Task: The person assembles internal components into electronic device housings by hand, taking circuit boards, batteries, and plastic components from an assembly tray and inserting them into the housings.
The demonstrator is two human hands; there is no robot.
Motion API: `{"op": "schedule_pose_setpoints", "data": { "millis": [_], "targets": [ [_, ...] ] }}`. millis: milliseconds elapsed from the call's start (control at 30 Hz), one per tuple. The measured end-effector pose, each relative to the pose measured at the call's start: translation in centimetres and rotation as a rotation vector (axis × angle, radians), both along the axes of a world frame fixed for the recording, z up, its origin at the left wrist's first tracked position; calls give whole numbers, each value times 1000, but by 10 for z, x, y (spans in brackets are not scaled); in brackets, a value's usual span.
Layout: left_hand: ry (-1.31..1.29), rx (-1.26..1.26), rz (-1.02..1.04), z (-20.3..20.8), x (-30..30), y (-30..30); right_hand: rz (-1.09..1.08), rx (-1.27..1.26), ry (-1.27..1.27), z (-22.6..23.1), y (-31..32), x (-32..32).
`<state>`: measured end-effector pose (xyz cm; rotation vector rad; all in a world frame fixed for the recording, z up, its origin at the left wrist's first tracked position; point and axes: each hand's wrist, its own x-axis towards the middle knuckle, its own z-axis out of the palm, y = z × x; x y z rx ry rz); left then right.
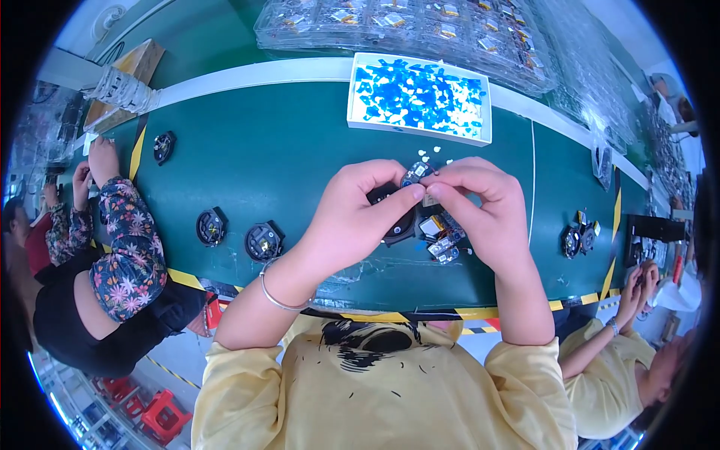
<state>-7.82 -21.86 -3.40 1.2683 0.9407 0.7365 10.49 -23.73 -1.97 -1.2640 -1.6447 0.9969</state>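
Close in front of me, my left hand (358,204) and my right hand (484,202) meet over the table, thumbs and forefingers pinched together. Between their fingertips is a small dark circuit board (417,173), held from both sides. Below the hands lies a black round housing (400,229), partly covered by my left hand. Beside it, under my right hand, is a small group of circuit boards with silvery parts (442,238). A few tiny white pieces (424,157) lie just beyond my fingertips.
A white box (420,136) of blue and white bits stands beyond my hands. Black round housings (264,241) lie to the left, with more parts (577,238) at right. Clear plastic trays (405,41) are stacked behind a white rail (255,84). Co-workers sit on both sides.
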Motion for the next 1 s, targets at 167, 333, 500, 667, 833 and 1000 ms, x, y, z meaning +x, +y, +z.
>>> {"op": "schedule_pose_setpoints", "data": {
  "millis": [167,333,500,667,833,1000],
  "targets": [
    [-62,-113,-29,-3,-4,1,80,-297,264,5,0,5],
    [-265,-291,5,5,-5,3,39,-48,8,8,-2,1],
    [-300,-345,36,9,-6,3,-33,178,-60,4,-3,-2],
    [-390,-433,-21,11,-12,6,7,325,-201,-4,2,-5],
    [-366,-458,-16,14,-14,5,-41,301,-172,-6,5,-7],
    [-334,-440,-37,15,-13,2,0,480,-218,-14,5,-6]
  ]
}}
